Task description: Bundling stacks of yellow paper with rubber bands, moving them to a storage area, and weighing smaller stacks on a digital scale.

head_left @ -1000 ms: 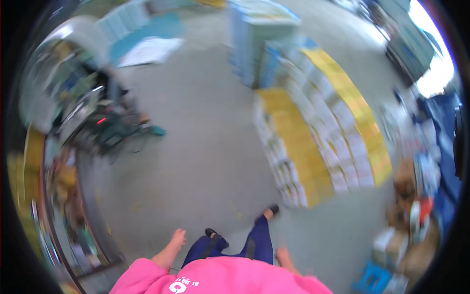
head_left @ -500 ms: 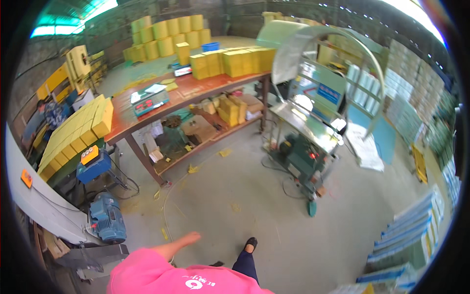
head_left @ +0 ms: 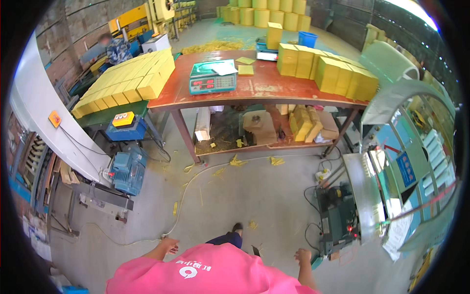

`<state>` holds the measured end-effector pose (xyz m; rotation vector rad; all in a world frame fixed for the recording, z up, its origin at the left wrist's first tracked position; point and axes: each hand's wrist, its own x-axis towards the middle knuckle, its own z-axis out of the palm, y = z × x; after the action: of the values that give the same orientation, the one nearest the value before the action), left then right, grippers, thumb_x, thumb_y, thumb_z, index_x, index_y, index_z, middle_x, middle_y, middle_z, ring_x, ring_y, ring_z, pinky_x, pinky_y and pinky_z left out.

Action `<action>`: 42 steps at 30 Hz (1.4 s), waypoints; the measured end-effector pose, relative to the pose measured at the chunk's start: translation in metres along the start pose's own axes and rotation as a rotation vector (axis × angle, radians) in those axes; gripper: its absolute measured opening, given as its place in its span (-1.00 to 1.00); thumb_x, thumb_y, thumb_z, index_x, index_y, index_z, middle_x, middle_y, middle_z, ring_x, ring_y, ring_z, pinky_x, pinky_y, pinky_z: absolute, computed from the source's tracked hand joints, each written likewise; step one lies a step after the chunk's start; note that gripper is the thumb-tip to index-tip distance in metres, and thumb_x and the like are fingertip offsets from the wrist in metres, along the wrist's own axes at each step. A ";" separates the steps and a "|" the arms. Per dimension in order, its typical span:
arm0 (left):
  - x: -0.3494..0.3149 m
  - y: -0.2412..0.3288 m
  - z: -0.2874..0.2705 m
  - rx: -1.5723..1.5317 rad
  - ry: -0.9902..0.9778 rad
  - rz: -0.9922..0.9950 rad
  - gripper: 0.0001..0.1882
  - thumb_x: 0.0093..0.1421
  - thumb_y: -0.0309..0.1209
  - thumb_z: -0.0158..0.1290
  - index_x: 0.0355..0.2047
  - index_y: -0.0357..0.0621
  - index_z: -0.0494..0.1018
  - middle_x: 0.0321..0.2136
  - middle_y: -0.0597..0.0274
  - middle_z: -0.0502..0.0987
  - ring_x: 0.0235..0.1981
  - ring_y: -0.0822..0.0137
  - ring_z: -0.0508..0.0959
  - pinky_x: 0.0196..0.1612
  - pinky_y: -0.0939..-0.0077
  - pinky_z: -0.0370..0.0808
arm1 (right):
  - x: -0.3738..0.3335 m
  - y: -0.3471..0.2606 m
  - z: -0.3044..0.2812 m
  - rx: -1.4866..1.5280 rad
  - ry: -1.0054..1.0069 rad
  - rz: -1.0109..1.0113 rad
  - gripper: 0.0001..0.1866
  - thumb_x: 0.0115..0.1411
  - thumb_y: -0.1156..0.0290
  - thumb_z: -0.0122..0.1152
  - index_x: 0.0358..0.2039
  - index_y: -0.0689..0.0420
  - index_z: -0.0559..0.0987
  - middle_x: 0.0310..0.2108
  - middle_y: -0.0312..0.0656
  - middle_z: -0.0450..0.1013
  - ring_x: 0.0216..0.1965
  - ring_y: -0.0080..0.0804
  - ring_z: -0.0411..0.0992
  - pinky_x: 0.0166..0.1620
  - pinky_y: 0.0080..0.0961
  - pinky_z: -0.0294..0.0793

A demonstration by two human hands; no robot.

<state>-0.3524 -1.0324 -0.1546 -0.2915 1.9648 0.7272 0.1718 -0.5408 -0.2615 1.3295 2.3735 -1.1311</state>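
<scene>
My left hand hangs low over the floor beside my pink shirt, fingers loosely apart, with nothing visible in it. On the other side my right hand is held out with lightly bent fingers, near the foot of the green-framed machine; I see nothing in it. Neither hand touches anything. Ahead stands a red-topped table with a teal digital scale, yellow sheets, and a row of yellow paper-like blocks.
More yellow blocks cover a green bench at left, where a person is beyond. A blue motor sits by a white post. A pale hose and yellow scraps lie on the grey floor.
My view has swung left, so the table now sits straight ahead and the machine lies further right. My right hand has come into view; I have moved closer to the table.
</scene>
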 end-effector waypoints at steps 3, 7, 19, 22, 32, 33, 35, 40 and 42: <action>0.013 0.048 0.024 -0.177 -0.089 -0.179 -0.60 0.19 -0.21 0.08 -0.08 -0.25 0.42 -0.24 -0.03 0.56 -0.31 0.09 0.61 -0.28 0.10 0.62 | 0.099 0.024 -0.051 0.720 0.244 0.019 -0.80 0.12 0.48 0.13 -0.28 0.32 0.58 -0.44 -0.09 0.56 -0.66 -0.39 0.47 -0.66 -0.52 0.40; 0.052 0.180 0.036 -0.458 -0.059 0.109 -0.65 0.18 -0.24 0.08 -0.15 -0.26 0.44 -0.27 0.02 0.56 -0.35 0.11 0.62 -0.31 0.18 0.63 | 0.164 -0.071 -0.052 1.185 0.034 0.362 -0.80 0.17 0.46 0.09 -0.25 0.30 0.57 -0.46 -0.08 0.53 -0.66 -0.33 0.44 -0.63 -0.45 0.41; -0.023 0.835 0.007 0.211 0.868 1.268 -0.61 0.14 -0.13 0.13 -0.20 -0.20 0.55 -0.29 0.06 0.60 -0.29 0.14 0.59 -0.18 0.28 0.49 | 0.326 -0.307 -0.207 1.062 -0.148 0.328 -0.70 0.19 0.41 0.17 -0.10 0.30 0.53 -0.32 -0.08 0.55 -0.40 -0.35 0.54 -0.40 -0.52 0.51; 0.002 0.913 0.006 0.203 1.003 1.261 -0.54 0.06 -0.02 0.16 -0.25 -0.18 0.58 -0.22 -0.14 0.58 -0.13 -0.02 0.56 -0.03 0.17 0.47 | 0.379 -0.344 -0.254 0.962 -0.297 0.177 -0.62 0.24 0.33 0.12 -0.03 0.32 0.50 -0.16 -0.04 0.55 -0.25 -0.28 0.55 -0.20 -0.46 0.55; 0.055 0.999 0.013 0.356 0.935 0.620 0.02 -0.06 0.17 0.19 0.32 -0.07 0.14 0.32 -0.21 0.07 0.38 -0.21 -0.04 0.29 -0.26 0.03 | 0.512 -0.525 -0.412 0.759 -0.618 -0.314 -0.69 0.32 0.41 0.01 0.01 0.28 0.52 -0.13 -0.19 0.54 -0.17 -0.49 0.51 -0.14 -0.60 0.46; 0.055 0.997 0.015 0.357 0.934 0.598 0.02 -0.06 0.17 0.19 0.32 -0.07 0.14 0.32 -0.21 0.07 0.38 -0.21 -0.04 0.29 -0.26 0.03 | 0.519 -0.538 -0.422 0.695 -0.652 -0.395 -0.68 0.32 0.41 0.01 0.01 0.28 0.51 -0.13 -0.20 0.54 -0.16 -0.49 0.51 -0.13 -0.60 0.45; 0.059 0.995 0.017 0.391 1.042 0.621 -0.02 -0.05 0.16 0.19 0.28 -0.13 0.20 0.31 -0.24 0.08 0.38 -0.19 -0.04 0.29 -0.25 0.03 | 0.533 -0.560 -0.435 0.686 -0.709 -0.395 -0.69 0.32 0.43 0.02 0.00 0.29 0.51 -0.14 -0.19 0.54 -0.15 -0.50 0.51 -0.11 -0.58 0.46; 0.062 0.995 0.013 0.310 1.019 0.651 -0.08 -0.03 0.15 0.18 0.24 -0.15 0.28 0.32 -0.17 0.13 0.38 -0.14 0.01 0.33 -0.08 0.06 | 0.555 -0.625 -0.446 0.684 -0.827 -0.508 -0.70 0.31 0.49 -0.02 0.01 0.29 0.50 -0.15 -0.17 0.54 -0.14 -0.45 0.51 -0.07 -0.51 0.48; 0.065 0.990 0.008 0.212 1.015 0.708 -0.13 -0.01 0.12 0.18 0.21 -0.16 0.33 0.31 -0.20 0.14 0.38 -0.17 0.01 0.33 -0.03 0.06 | 0.563 -0.661 -0.452 0.714 -0.813 -0.604 -0.69 0.30 0.50 -0.04 0.00 0.30 0.50 -0.16 -0.14 0.54 -0.16 -0.43 0.51 -0.08 -0.47 0.48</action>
<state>-0.8620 -0.2369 0.1498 0.2548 3.1587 0.8837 -0.5941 -0.0621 0.1158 0.0746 1.7900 -2.2648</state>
